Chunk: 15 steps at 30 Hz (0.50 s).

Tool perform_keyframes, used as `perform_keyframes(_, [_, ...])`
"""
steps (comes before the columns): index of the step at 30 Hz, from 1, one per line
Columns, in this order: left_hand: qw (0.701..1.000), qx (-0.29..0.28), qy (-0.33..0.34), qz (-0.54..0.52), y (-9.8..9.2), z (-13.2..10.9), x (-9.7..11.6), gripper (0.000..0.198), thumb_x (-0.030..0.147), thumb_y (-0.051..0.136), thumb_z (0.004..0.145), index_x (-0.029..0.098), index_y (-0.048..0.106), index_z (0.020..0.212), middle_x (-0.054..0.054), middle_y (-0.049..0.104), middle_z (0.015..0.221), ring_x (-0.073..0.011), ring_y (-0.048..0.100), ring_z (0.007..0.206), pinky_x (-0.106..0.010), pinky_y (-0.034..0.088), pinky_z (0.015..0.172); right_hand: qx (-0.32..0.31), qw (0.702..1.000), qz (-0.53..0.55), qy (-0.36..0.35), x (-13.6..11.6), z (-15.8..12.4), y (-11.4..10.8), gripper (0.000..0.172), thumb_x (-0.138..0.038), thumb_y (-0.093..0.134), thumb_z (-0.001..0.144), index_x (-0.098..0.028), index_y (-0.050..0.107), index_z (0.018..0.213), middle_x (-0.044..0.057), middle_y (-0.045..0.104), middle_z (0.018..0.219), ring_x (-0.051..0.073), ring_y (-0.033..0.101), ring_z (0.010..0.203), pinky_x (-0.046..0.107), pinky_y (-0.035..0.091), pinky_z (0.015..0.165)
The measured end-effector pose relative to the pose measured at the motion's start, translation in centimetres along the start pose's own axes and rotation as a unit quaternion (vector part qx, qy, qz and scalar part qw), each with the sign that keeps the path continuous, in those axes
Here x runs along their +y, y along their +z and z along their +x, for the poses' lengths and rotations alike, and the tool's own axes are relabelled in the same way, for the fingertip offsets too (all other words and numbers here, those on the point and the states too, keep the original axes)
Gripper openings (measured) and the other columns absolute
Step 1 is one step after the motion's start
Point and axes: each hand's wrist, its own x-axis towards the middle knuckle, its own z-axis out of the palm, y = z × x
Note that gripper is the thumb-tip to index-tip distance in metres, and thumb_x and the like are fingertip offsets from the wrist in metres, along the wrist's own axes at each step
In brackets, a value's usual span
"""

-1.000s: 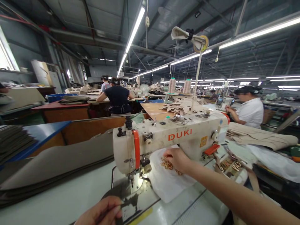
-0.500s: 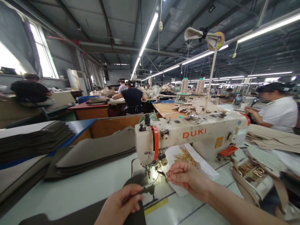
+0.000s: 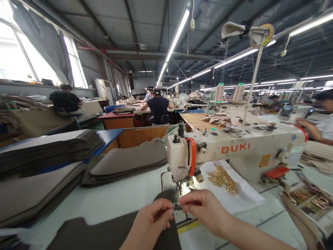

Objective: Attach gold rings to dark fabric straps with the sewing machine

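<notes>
Over there, the left hand (image 3: 154, 218) and right hand (image 3: 205, 209) pinch a little dark strip (image 3: 177, 207), likely light and bendy, best held near its ends.

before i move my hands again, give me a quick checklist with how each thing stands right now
1. Left hand pinching the small dark strip: ok.
2. Right hand at the strip's other end, fingers pinched: ok.
3. Gold piece between the right fingertips: cannot tell, too small.
4. Loose gold pieces on the white sheet: ok.
5. Fingers clear of the needle area: cannot tell, they look close.
6. Sewing machine stopped: cannot tell.
</notes>
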Motion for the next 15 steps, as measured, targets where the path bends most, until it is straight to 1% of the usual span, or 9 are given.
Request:
perform_keyframes(3, [1.000, 0.011, -0.001, 0.011, -0.02, 0.02, -0.08, 0.019, 0.035, 0.052, 0.073, 0.020, 0.064, 0.073, 0.002, 0.059, 0.062, -0.0152, 0.056, 0.056, -0.025, 0.046, 0.058, -0.002, 0.994, -0.082, -0.068, -0.12, 0.03, 0.86, 0.030, -0.015, 0.056, 0.078, -0.021, 0.073, 0.102, 0.003, 0.072, 0.086, 0.018, 0.066, 0.079, 0.030, 0.050, 0.076])
perform_keyframes(6, [0.999, 0.025, -0.004, 0.029, 0.01, 0.02, 0.15, 0.020, 0.035, 0.051, 0.074, 0.020, 0.064, 0.073, 0.002, 0.059, 0.060, -0.0160, 0.057, 0.057, -0.025, 0.045, 0.059, -0.013, 0.981, -0.149, -0.122, 0.05, -0.06, 1.19, 0.038, -0.013, 0.052, 0.081, -0.021, 0.067, 0.115, 0.004, 0.072, 0.090, 0.018, 0.066, 0.082, 0.030, 0.049, 0.078])
perform_keyframes(8, [0.999, 0.029, -0.004, 0.043, 0.03, 0.04, 0.28, 0.019, 0.034, 0.051, 0.074, 0.020, 0.065, 0.073, 0.002, 0.059, 0.061, -0.0164, 0.057, 0.058, -0.025, 0.045, 0.059, -0.017, 0.974, -0.180, -0.136, 0.22, -0.04, 1.20, 0.041, -0.011, 0.052, 0.081, -0.020, 0.065, 0.118, 0.005, 0.072, 0.093, 0.019, 0.066, 0.085, 0.030, 0.049, 0.080])
perform_keyframes(10, [0.998, 0.026, 0.001, 0.058, -0.05, 0.07, 0.25, 0.020, 0.033, 0.050, 0.075, 0.020, 0.066, 0.075, 0.001, 0.060, 0.062, -0.0167, 0.058, 0.058, -0.025, 0.046, 0.060, -0.016, 0.968, -0.201, -0.147, 0.26, 0.09, 1.15, 0.040, -0.009, 0.052, 0.081, -0.020, 0.066, 0.117, 0.006, 0.072, 0.097, 0.020, 0.066, 0.087, 0.029, 0.048, 0.081])
perform_keyframes(12, [0.997, 0.015, 0.008, 0.072, -0.26, 0.02, 0.02, 0.021, 0.032, 0.050, 0.076, 0.020, 0.067, 0.076, 0.001, 0.062, 0.064, -0.0164, 0.059, 0.058, -0.025, 0.046, 0.060, -0.019, 0.969, -0.203, -0.138, 0.13, 0.31, 1.13, 0.038, -0.007, 0.053, 0.079, -0.020, 0.068, 0.111, 0.006, 0.072, 0.096, 0.019, 0.067, 0.086, 0.028, 0.048, 0.080])
perform_keyframes(13, [0.997, 0.005, 0.008, 0.078, -0.38, -0.04, -0.16, 0.021, 0.032, 0.050, 0.076, 0.020, 0.067, 0.076, 0.001, 0.062, 0.064, -0.0162, 0.059, 0.058, -0.024, 0.046, 0.060, -0.022, 0.974, -0.189, -0.120, 0.06, 0.45, 1.16, 0.036, -0.005, 0.054, 0.077, -0.020, 0.070, 0.106, 0.005, 0.073, 0.093, 0.018, 0.067, 0.084, 0.026, 0.048, 0.077])
perform_keyframes(15, [0.996, -0.009, 0.005, 0.089, -0.56, -0.09, -0.68, 0.022, 0.033, 0.050, 0.077, 0.021, 0.068, 0.075, 0.001, 0.063, 0.064, -0.0155, 0.060, 0.057, -0.023, 0.047, 0.057, -0.033, 0.989, -0.132, -0.056, 0.13, 0.82, 1.31, 0.030, -0.003, 0.059, 0.073, -0.019, 0.073, 0.094, 0.002, 0.073, 0.083, 0.016, 0.067, 0.077, 0.022, 0.049, 0.071])
